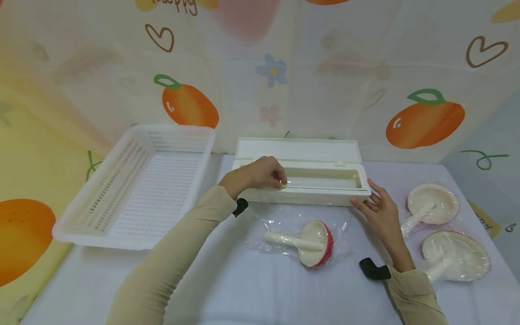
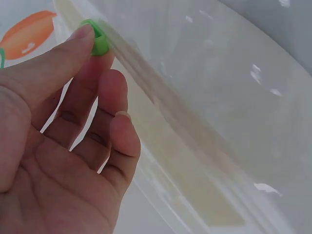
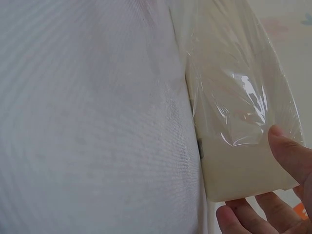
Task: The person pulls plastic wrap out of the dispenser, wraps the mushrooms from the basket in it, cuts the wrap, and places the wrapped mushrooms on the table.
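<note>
A white cling film dispenser (image 1: pixel 306 197) lies on the table with its lid (image 1: pixel 298 150) tipped back. Clear film (image 3: pixel 234 97) hangs over its front. Between thumb and index finger, my left hand (image 1: pixel 262 174) pinches a small green slide cutter (image 2: pixel 99 39) at the dispenser's front rim, left of its middle. My right hand (image 1: pixel 382 215) grips the right end of the dispenser, thumb on the front and fingers round the end. In front lies a mushroom-shaped object (image 1: pixel 314 243) with a red cap and a pale stem, wrapped in clear film.
A white perforated plastic basket (image 1: pixel 140 241) stands at the left. Two more film-wrapped mushroom-shaped objects, one farther back (image 1: pixel 436 203) and one nearer (image 1: pixel 459 257), lie at the right by the table's edge. A fruit-print cloth (image 1: pixel 308 104) hangs behind the table.
</note>
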`<state>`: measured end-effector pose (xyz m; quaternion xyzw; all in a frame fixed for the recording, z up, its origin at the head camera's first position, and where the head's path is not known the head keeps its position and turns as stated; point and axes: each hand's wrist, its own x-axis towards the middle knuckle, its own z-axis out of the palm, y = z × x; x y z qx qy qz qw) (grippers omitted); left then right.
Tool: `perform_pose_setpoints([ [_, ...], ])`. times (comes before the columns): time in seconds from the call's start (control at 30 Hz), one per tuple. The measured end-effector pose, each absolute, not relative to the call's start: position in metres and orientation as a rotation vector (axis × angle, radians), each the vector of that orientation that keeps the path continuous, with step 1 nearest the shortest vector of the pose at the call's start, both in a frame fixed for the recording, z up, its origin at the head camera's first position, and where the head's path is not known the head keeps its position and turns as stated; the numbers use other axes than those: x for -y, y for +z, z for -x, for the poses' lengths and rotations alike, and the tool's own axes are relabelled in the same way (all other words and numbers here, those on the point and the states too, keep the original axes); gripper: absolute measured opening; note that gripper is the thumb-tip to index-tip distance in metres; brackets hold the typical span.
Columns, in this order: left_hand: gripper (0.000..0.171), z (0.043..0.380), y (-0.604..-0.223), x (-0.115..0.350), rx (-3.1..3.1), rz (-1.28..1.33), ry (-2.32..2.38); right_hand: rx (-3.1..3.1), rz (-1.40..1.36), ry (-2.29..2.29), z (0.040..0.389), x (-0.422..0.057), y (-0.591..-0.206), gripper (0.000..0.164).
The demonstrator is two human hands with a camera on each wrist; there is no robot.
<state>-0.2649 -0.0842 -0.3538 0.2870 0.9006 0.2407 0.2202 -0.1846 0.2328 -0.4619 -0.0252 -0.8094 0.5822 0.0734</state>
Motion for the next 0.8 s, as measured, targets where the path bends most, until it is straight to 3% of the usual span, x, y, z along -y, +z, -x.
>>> perform_pose_setpoints([
  [0.8, 0.010, 0.262, -0.350, 0.116, -2.469, -0.711, 0.691, 2.460, 0.071, 1.748, 0.185, -0.236, -0.462, 0.075],
])
